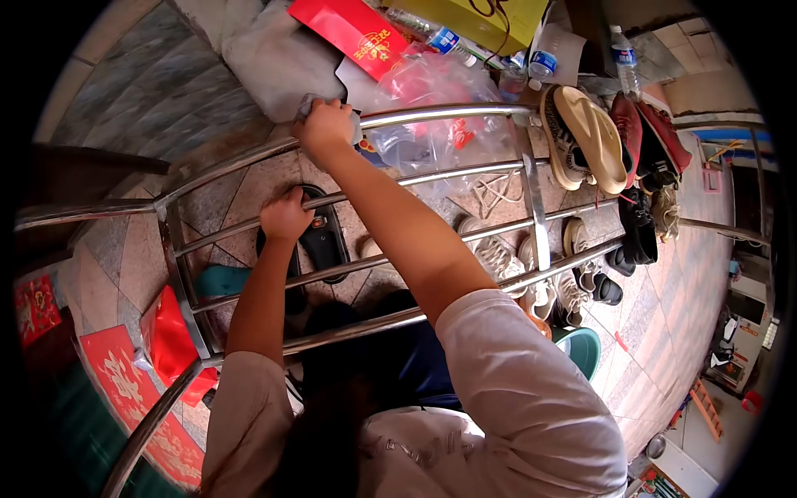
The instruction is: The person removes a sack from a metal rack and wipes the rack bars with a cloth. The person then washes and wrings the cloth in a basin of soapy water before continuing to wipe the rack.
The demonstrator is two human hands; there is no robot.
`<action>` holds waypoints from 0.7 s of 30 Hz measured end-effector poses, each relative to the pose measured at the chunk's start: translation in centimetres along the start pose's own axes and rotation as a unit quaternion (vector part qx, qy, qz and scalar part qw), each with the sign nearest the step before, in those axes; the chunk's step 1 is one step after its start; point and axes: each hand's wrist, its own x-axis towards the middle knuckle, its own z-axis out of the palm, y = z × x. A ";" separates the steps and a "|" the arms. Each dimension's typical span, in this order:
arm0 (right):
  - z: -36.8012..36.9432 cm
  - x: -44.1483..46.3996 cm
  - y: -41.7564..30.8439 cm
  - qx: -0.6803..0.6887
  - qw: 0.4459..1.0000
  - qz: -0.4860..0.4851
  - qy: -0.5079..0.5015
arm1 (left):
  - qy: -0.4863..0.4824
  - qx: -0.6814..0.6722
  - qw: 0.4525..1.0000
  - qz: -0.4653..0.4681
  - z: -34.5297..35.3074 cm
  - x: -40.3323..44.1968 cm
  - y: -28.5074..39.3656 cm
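A metal rack of shiny tubes (448, 112) spans the view. At its far top rail is my right hand (326, 129), closed on a grey cloth (309, 105) pressed against the tube. Lower and to the left, my left hand (286, 216) has its fingers wrapped round a middle rail. Beside it, black slippers (324, 236) show between the bars. Clear plastic bags (440, 100) lie just right of my right hand.
Beige slippers (591, 137) and red shoes (656, 137) sit on the rack's right part. More sneakers (498, 253) stand below, near a green basin (579, 350). Bottles (624, 60) and a red bag (353, 33) lie beyond. Red paper (124, 373) is at left.
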 end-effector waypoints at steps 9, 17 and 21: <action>-7.0 3.2 8.7 -0.195 0.980 0.019 0.036 | -0.024 -0.009 1.000 -0.013 0.0 0.1 -0.4; -5.7 2.6 7.3 -0.129 0.989 0.034 0.068 | -0.069 -0.026 0.997 -0.016 -0.2 0.1 -0.4; -1.4 0.2 0.2 -0.106 0.994 -0.012 0.018 | -0.054 -0.091 0.994 -0.008 -0.6 -0.4 -0.7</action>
